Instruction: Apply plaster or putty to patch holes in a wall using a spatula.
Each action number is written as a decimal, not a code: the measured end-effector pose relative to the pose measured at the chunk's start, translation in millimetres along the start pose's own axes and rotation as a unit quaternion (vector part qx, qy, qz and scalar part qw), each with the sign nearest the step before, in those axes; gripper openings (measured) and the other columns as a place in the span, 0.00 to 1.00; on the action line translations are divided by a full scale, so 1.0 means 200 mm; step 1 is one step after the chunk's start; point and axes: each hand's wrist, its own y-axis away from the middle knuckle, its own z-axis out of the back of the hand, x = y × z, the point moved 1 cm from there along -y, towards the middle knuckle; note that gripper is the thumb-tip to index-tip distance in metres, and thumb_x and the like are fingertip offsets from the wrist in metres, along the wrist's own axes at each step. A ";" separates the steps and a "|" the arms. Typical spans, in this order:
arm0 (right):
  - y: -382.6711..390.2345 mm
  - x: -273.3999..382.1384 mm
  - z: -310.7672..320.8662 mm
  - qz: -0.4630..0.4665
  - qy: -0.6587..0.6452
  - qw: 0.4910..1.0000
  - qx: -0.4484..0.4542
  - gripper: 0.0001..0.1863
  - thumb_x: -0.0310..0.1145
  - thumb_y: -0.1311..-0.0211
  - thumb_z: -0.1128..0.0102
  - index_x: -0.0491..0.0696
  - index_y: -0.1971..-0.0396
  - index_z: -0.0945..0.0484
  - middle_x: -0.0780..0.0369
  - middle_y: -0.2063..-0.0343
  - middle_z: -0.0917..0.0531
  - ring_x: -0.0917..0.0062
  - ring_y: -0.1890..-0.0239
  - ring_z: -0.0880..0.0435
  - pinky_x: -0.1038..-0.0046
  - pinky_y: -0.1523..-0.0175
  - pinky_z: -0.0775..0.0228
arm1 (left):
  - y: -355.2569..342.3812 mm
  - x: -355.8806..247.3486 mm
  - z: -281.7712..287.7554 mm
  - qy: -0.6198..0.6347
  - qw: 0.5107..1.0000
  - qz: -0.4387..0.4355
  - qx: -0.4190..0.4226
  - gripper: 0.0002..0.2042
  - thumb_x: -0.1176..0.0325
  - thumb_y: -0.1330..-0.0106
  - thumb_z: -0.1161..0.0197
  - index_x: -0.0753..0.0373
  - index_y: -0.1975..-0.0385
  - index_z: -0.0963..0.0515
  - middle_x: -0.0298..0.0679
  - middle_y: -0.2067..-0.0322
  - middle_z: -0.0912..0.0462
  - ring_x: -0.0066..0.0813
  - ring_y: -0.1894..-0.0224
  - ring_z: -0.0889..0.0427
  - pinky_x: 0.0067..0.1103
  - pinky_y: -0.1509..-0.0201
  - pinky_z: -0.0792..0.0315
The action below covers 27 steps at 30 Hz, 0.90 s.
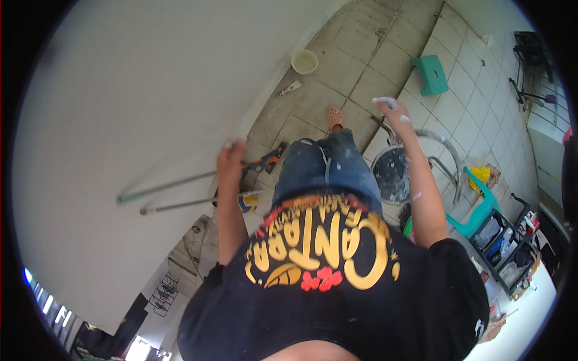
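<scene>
My left hand (232, 155) is close to the white wall (144, 102), with its fingers curled in. A small whitish bit shows at its fingertips, too small to name. Out to the right, my right hand (396, 117) is raised above the tiled floor, its fingers bent and coated with white paste. Something white lies along those fingers; I cannot make out whether it is a held thing or only paste. More white smears run down the right forearm (421, 195). A round-seated metal stool or chair (391, 174), splashed with white, stands below that arm.
A pale bucket (304, 61) and a white-smeared scraper-like tool (289, 89) are by the wall's foot. Ahead right stands a green stool (431, 76). Long poles (174, 185) lean at left. Dark crates (503, 246) and a green plastic seat (478, 210) are at right.
</scene>
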 end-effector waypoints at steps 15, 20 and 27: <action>-2.11 -1.80 -1.70 -0.192 0.078 0.971 0.120 0.52 0.55 0.51 0.37 0.45 0.33 0.54 0.51 0.57 0.22 0.71 0.57 0.20 0.72 0.59 0.25 | -2.32 2.08 -1.55 -0.451 0.875 -0.077 0.159 0.28 0.64 0.47 0.41 0.72 0.47 0.34 0.64 0.45 0.36 0.57 0.40 0.39 0.39 0.35 0.45; -2.36 -1.86 -2.05 -0.271 -0.175 0.946 0.028 0.36 0.43 0.47 0.40 0.37 0.43 0.40 0.54 0.66 0.21 0.73 0.71 0.20 0.73 0.72 0.22 | -2.69 2.36 -1.83 -0.472 0.875 -0.105 0.039 0.28 0.64 0.47 0.40 0.66 0.45 0.37 0.52 0.49 0.33 0.50 0.46 0.33 0.39 0.43 0.37; -2.32 -1.94 -1.96 -0.154 -0.255 0.954 -0.026 0.20 0.34 0.45 0.48 0.35 0.57 0.30 0.54 0.69 0.21 0.70 0.73 0.20 0.69 0.68 0.23 | -2.84 2.49 -1.89 -0.640 0.742 -0.141 0.138 0.21 0.61 0.46 0.37 0.62 0.53 0.32 0.45 0.54 0.26 0.45 0.50 0.27 0.37 0.47 0.31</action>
